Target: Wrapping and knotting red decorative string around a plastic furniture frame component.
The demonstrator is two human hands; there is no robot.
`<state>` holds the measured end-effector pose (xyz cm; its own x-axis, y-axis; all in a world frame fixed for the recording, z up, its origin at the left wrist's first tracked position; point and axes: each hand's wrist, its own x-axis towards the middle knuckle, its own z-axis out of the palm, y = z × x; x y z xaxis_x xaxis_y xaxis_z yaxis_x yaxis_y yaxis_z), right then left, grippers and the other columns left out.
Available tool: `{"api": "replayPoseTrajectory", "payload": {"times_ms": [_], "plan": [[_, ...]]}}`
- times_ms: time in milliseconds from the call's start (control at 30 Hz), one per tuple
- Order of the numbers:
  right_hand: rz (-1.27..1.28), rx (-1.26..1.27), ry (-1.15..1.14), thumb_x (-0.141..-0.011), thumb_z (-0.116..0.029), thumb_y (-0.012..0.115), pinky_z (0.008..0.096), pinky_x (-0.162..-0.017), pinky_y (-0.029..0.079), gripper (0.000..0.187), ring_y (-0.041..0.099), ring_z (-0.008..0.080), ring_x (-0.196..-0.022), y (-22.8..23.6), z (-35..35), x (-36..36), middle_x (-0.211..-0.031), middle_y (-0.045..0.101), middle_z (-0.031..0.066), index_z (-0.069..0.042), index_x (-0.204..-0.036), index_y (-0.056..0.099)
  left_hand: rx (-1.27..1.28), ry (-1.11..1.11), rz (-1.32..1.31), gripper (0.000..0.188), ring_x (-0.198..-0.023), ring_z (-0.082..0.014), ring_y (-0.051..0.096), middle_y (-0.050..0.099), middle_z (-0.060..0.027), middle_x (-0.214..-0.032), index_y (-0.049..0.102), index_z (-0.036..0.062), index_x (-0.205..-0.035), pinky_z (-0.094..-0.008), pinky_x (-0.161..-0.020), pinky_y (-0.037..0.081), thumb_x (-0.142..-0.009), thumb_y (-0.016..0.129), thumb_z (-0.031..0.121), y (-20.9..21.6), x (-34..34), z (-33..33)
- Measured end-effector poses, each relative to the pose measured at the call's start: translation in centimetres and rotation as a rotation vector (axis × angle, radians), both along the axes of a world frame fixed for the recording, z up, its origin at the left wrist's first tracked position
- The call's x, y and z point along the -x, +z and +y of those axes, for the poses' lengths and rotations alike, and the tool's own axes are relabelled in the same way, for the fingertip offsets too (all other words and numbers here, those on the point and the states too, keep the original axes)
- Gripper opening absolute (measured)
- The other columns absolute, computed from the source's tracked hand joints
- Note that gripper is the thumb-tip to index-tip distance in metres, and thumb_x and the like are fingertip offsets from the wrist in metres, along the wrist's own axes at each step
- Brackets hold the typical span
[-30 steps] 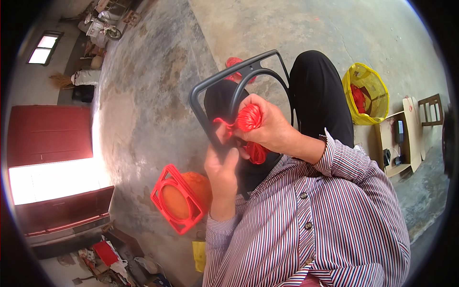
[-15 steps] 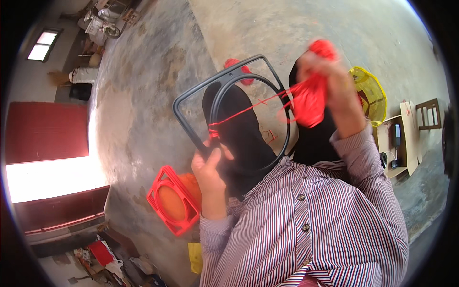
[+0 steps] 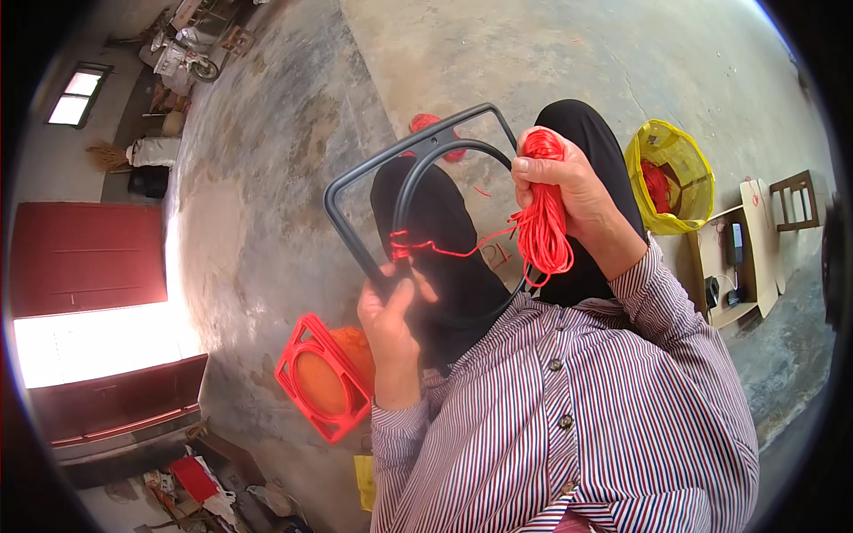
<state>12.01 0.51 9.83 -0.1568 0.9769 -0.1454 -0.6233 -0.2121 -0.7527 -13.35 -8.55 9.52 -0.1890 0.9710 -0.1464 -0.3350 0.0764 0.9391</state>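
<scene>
So L hand (image 3: 391,324) clamps stiff, light frame (image 3: 355,182) at knot; R hand (image 3: 564,191) fists soft, tangle-prone cord (image 3: 542,226).

Open concrete floor (image 3: 293,160) ahead and left of grey frame (image 3: 355,178). Taut red cord (image 3: 462,249) barring the frame's opening. Red frame (image 3: 322,377) on floor low left; yellow basket (image 3: 675,178) and cardboard (image 3: 755,240) crowding right.

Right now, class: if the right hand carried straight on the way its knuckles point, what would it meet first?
Probably the dark frame: the right hand, gripping the red cord bundle, faces its upper corner, though depth is unclear.
</scene>
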Motion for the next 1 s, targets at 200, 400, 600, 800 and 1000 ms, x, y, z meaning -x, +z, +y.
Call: {"api": "replayPoseTrajectory", "payload": {"times_ms": [200, 400, 600, 800, 1000], "plan": [[0.001, 0.089, 0.165, -0.080, -0.005, 0.072, 0.0265, -0.051, 0.048, 0.023, 0.058, 0.0149, -0.054, -1.5, -0.4, 1.1, -0.068, 0.058, 0.0059, -0.005, -0.092, 0.053, 0.022, 0.004, -0.019, 0.029, -0.070, -0.0251, 0.063, 0.062, -0.0174, -0.089, 0.052, -0.0053, -0.111, -0.0333, -0.064, 0.054, -0.084, 0.061, 0.000, 0.0, 0.6, 0.1], [-0.027, 0.235, 0.231, -0.079, -0.001, 0.073, 0.0291, -0.053, 0.049, 0.025, 0.060, 0.0162, -0.056, -3.0, -1.6, 3.6, -0.070, 0.060, 0.0072, -0.004, -0.093, 0.052, 0.077, 0.058, 0.081, 0.036, -0.073, -0.0245, 0.064, 0.062, -0.0166, -0.093, 0.047, -0.0053, -0.120, -0.0331, -0.072, 0.054, -0.087, 0.060, 0.001, -1.6, 2.3, 0.5], [0.071, 0.293, 0.150, -0.080, -0.007, 0.077, 0.0312, -0.069, 0.051, 0.031, 0.061, 0.0150, -0.074, -2.2, -3.2, 4.8, -0.084, 0.061, 0.0056, -0.005, -0.097, 0.051, -0.290, 0.181, 1.388, 0.065, -0.118, -0.0290, 0.051, 0.041, -0.0212, -0.136, 0.030, -0.0069, -0.140, -0.0414, -0.097, 0.042, -0.087, 0.065, 0.010, 0.9, -1.0, -0.2], [0.200, 0.240, 0.217, -0.087, -0.019, 0.073, 0.0294, -0.087, 0.047, 0.040, 0.057, 0.0135, -0.098, 0.2, -5.5, 6.8, -0.105, 0.057, 0.0062, -0.004, -0.114, 0.049, -0.405, -0.293, 0.841, 0.075, -0.128, -0.0309, 0.043, 0.038, -0.0186, -0.142, 0.032, -0.0027, -0.140, -0.0411, -0.105, 0.036, -0.078, 0.073, 0.011, 1.5, -5.5, 0.3], [0.096, 0.113, 0.397, -0.087, -0.022, 0.072, 0.0326, -0.099, 0.041, 0.051, 0.051, 0.0170, -0.114, -0.3, -5.4, 4.5, -0.118, 0.053, 0.0083, -0.003, -0.126, 0.044, -0.275, -0.397, 1.000, 0.054, -0.114, -0.0289, 0.055, 0.051, -0.0151, -0.131, 0.047, -0.0013, -0.125, -0.0396, -0.099, 0.044, -0.076, 0.068, 0.000, 0.6, -3.4, 1.0]]}}
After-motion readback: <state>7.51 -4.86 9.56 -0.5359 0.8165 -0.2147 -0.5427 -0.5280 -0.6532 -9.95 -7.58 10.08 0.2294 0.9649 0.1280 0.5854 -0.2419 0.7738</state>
